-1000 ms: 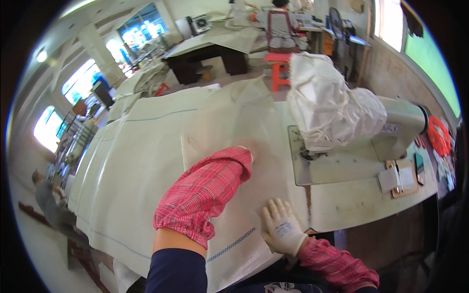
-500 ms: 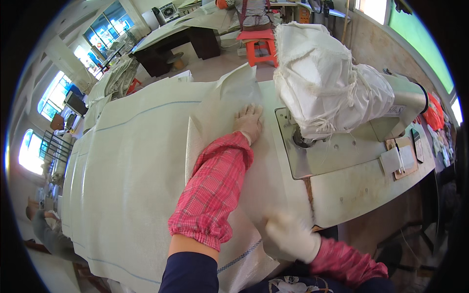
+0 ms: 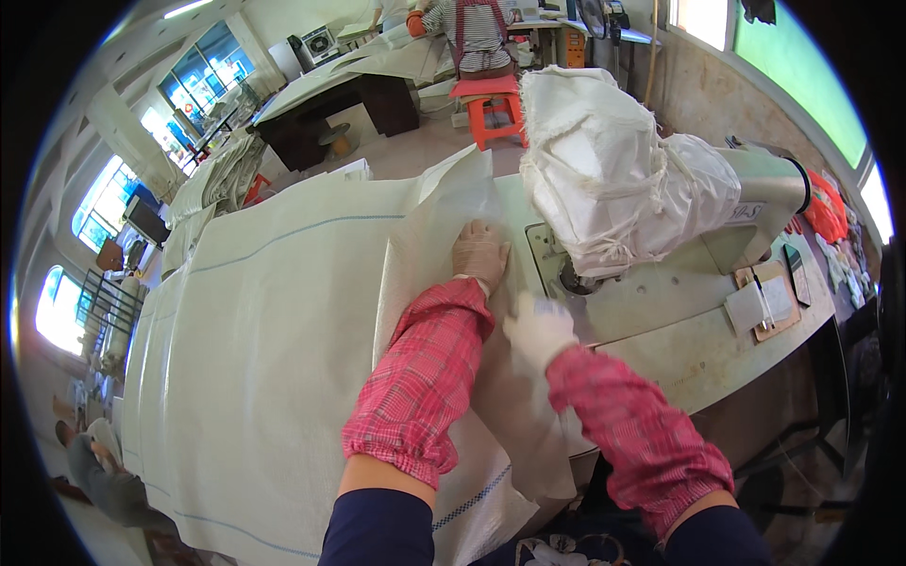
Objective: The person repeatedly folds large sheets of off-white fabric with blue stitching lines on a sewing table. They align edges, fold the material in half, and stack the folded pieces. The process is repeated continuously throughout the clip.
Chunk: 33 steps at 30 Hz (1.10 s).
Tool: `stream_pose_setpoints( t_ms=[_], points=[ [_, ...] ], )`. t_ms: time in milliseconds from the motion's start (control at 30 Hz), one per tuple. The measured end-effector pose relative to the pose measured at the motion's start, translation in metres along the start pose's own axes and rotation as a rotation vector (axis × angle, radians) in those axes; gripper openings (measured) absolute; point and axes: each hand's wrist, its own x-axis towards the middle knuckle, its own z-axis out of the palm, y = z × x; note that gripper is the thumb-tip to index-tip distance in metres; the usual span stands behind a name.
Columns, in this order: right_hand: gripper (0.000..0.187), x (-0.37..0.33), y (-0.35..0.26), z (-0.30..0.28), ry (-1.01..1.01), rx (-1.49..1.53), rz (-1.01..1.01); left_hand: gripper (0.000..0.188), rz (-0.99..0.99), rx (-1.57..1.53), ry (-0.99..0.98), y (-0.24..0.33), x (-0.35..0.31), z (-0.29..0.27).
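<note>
A large off-white woven plastic sheet (image 3: 283,302) with blue stripes covers the table, its right part folded over into a raised flap (image 3: 406,274). On the folded part lies my left hand (image 3: 481,253) in a thin pale glove, palm down, fingers stretched forward and holding nothing. My right hand (image 3: 541,325), in a white glove, is over the sheet's right edge, beside the sewing machine's metal bed; its fingers are curled but blurred, and any grip on the sheet cannot be made out. Close by stands the sewing machine (image 3: 769,184), its head wrapped in a white cloth (image 3: 604,160).
A small notepad with a pen (image 3: 760,304) and a phone (image 3: 796,274) lie on the machine table's right side. Behind are a red stool (image 3: 491,108) with a person on it and a dark table (image 3: 377,94). Another person (image 3: 113,476) is at the far left.
My right hand has moved from the near edge forward along the sheet's right side, close to my left hand. The left hand stays flat on the sheet. The view has shifted slightly.
</note>
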Motion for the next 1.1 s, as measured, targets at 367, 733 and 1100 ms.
stream_pose_setpoints(
  t_ms=[367,733,1100],
  points=[
    [0.079,-0.168,0.005,-0.017,-0.372,-0.177,-0.174,0.030,-0.138,-0.143,-0.356,0.000,0.046,-0.010],
    [0.071,-0.215,0.047,-0.039,-0.357,-0.150,-0.130,0.014,-0.142,-0.797,-0.052,0.053,-0.009,0.000],
    [0.068,-0.205,0.085,-0.031,-0.096,-0.262,-0.108,0.027,0.451,-0.111,0.380,0.064,0.015,0.023]
  ],
)
